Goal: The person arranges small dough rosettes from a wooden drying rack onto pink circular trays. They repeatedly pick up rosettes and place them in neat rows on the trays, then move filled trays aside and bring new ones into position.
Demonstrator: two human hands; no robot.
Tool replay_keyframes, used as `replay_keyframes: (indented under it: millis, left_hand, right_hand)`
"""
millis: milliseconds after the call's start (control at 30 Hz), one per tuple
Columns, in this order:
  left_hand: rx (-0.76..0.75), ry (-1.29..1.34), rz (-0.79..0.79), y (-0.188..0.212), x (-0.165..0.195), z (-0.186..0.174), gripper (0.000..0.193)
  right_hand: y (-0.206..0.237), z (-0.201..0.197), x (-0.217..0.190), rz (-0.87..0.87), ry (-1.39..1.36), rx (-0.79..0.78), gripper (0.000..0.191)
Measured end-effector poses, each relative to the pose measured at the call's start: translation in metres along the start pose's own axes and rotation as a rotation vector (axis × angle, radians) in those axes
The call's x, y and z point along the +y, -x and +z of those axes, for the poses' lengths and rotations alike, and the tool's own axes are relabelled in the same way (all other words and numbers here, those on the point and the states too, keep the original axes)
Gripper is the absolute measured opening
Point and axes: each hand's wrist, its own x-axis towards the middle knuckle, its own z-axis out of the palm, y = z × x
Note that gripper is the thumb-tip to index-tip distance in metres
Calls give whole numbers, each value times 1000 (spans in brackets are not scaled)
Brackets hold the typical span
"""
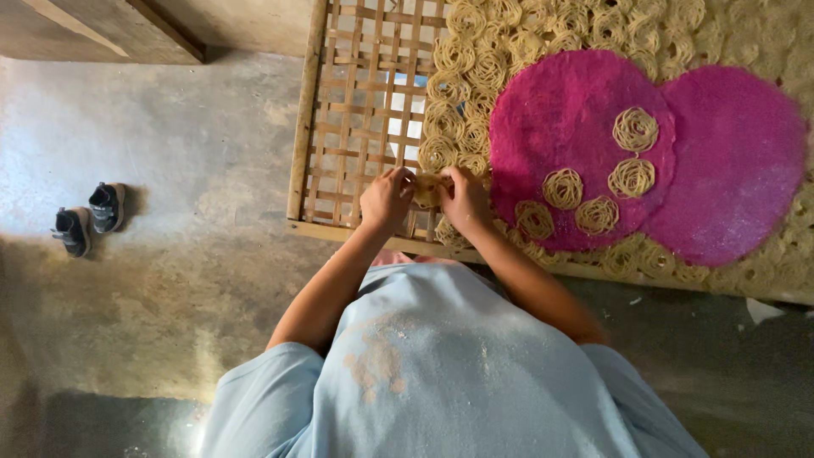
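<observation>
My left hand [386,198] and my right hand [462,199] meet over the near edge of a woven bamboo rack [356,110], both pinching one small pale yellow noodle coil [426,188] between the fingertips. Many more noodle coils [475,68] lie in rows on the rack to the right. Two round pink mats [738,161] rest on top of them, the left one carrying several coils [634,129]. My light blue shirt fills the lower middle of the view.
The left part of the rack is bare lattice. A pair of small dark shoes [87,218] stands on the concrete floor at the left. A wooden board [102,25] leans at the top left. White scraps [763,309] lie on the floor at right.
</observation>
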Motion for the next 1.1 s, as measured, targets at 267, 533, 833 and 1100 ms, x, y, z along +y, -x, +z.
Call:
replay_keyframes:
  millis: [267, 533, 833, 1100]
  left_hand:
    - [48, -118, 277, 8, 27, -16, 25]
    - [-428, -542, 837, -11, 103, 75, 62]
    - [-141, 11, 602, -58, 73, 30, 32]
    - [159, 118, 384, -39, 28, -56, 29]
  right_hand:
    - [41, -84, 23, -60, 181, 185, 21]
    - [73, -148, 54, 11, 536, -129, 31]
    - [63, -143, -21, 211, -150, -479, 16]
    - [46, -43, -22, -299, -28, -255, 15]
